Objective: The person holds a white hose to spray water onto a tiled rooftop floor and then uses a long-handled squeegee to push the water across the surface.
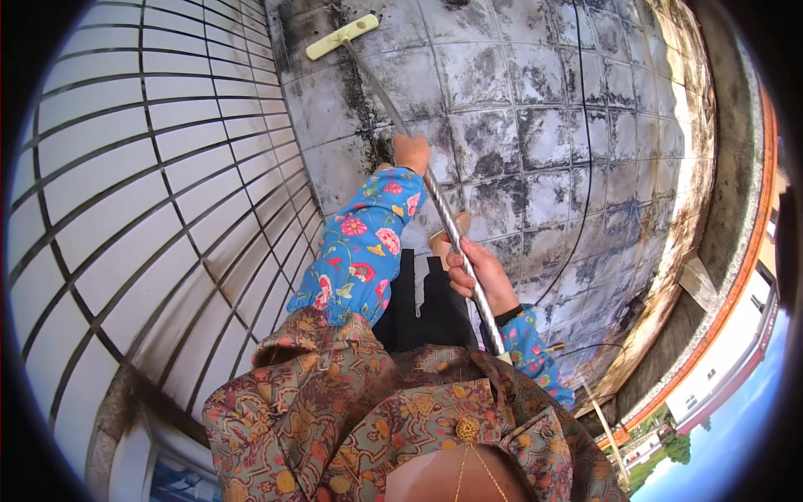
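Note:
A long-handled floor cleaning tool stretches from near my chest to the floor by the wall. Its pale yellow head [342, 37] is a flat bar lying on the stained tiles; whether it has bristles or a blade underneath cannot be seen. My left hand [411, 153] grips the metal pole [439, 194] about midway along, below a blue floral sleeve. Closer to my body, my right hand [482, 273] is wrapped around the spiral-patterned upper part of the same pole. The end of the pole is near my patterned top.
A white tiled wall [182, 150] with dark joints rises along the left. Blackened square floor tiles [489, 150] spread ahead, crossed by a black cable [586, 125]. On the right runs a low parapet [731, 157] with an orange edge. My shoe [461, 223] shows beside the pole.

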`<act>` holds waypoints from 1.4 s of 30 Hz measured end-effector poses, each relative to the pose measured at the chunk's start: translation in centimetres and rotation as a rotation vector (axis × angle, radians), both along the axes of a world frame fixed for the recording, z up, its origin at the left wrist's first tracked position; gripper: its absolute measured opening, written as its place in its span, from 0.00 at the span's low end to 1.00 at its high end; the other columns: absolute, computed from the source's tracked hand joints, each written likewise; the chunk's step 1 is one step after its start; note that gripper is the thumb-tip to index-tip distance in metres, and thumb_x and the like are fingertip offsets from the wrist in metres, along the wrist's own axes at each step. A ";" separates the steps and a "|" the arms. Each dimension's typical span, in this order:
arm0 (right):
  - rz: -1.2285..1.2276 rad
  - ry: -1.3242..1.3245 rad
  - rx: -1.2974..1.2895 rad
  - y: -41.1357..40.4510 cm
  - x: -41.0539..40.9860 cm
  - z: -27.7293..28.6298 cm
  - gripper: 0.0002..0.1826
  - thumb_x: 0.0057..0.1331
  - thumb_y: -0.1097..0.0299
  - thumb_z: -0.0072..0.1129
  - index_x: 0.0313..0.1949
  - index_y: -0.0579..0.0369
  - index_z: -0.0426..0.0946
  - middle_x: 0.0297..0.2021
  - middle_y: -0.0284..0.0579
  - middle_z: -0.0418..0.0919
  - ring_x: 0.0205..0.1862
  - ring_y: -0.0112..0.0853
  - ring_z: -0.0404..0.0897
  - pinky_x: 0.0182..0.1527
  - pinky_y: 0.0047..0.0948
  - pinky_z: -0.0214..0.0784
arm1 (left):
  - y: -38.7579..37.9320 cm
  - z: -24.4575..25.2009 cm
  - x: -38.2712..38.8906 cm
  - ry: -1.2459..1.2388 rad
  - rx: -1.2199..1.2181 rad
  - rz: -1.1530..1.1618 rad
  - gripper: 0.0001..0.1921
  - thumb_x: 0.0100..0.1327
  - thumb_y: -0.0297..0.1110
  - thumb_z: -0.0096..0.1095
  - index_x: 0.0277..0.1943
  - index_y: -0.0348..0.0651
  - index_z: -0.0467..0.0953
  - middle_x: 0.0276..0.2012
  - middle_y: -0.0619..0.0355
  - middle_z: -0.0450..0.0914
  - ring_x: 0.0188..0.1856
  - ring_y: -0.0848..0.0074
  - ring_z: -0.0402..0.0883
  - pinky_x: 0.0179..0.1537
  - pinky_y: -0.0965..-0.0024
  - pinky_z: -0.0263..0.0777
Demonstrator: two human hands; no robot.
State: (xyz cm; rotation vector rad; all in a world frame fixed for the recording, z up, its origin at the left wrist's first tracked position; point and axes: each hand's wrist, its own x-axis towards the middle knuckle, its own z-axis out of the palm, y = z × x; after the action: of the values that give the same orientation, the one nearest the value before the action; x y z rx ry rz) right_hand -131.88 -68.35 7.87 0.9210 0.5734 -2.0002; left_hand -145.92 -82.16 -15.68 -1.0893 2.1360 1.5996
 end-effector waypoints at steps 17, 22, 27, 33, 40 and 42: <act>-0.086 -0.078 0.083 -0.7 -3.0 3.8 0.16 0.71 0.61 0.34 0.54 0.49 0.61 0.21 0.33 0.60 0.10 0.18 0.54 0.11 0.19 0.49 | 3.6 3.4 -2.7 -0.105 0.167 0.002 0.20 0.57 0.37 0.52 0.41 0.24 0.61 0.35 0.29 0.74 0.40 0.41 0.74 0.42 0.54 0.68; -0.008 -0.003 0.061 -4.1 -5.9 2.5 0.21 0.70 0.59 0.34 0.59 0.55 0.57 0.20 0.31 0.58 0.10 0.15 0.52 0.11 0.17 0.47 | -2.0 -0.9 -5.4 -0.083 0.107 -0.056 0.21 0.56 0.39 0.54 0.40 0.23 0.63 0.33 0.31 0.74 0.38 0.42 0.74 0.41 0.54 0.68; 0.071 -0.069 0.190 2.8 4.0 8.0 0.20 0.70 0.59 0.35 0.58 0.52 0.58 0.20 0.32 0.58 0.09 0.17 0.53 0.10 0.18 0.47 | 7.1 8.7 8.2 -0.169 0.077 -0.048 0.20 0.57 0.37 0.51 0.43 0.27 0.59 0.35 0.30 0.73 0.39 0.42 0.74 0.42 0.52 0.67; 0.110 0.059 0.038 -5.1 -5.9 3.4 0.21 0.70 0.59 0.34 0.58 0.53 0.58 0.20 0.31 0.58 0.10 0.16 0.52 0.11 0.18 0.48 | -5.7 -2.3 -4.3 0.029 -0.210 -0.257 0.22 0.56 0.39 0.53 0.42 0.24 0.60 0.35 0.30 0.74 0.41 0.42 0.74 0.42 0.52 0.68; -0.206 -0.027 -0.053 -3.5 -4.5 4.4 0.21 0.68 0.67 0.38 0.61 0.46 0.55 0.37 0.47 0.67 0.15 0.21 0.60 0.11 0.18 0.52 | -2.4 0.2 -4.1 -0.020 0.171 0.073 0.23 0.55 0.40 0.55 0.41 0.23 0.62 0.29 0.38 0.75 0.31 0.50 0.76 0.35 0.57 0.68; -0.266 -0.074 0.020 -0.7 0.6 8.7 0.29 0.67 0.68 0.39 0.66 0.41 0.44 0.39 0.48 0.65 0.14 0.22 0.59 0.11 0.16 0.52 | 2.3 4.9 2.1 -0.175 0.373 0.151 0.20 0.56 0.39 0.53 0.40 0.27 0.60 0.27 0.42 0.74 0.27 0.56 0.76 0.30 0.58 0.68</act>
State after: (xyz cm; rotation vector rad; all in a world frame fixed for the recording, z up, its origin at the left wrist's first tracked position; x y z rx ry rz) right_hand -131.31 -69.06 16.56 1.1280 0.4488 -2.1871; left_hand -143.82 -79.86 -10.82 -1.2307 1.5947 1.7997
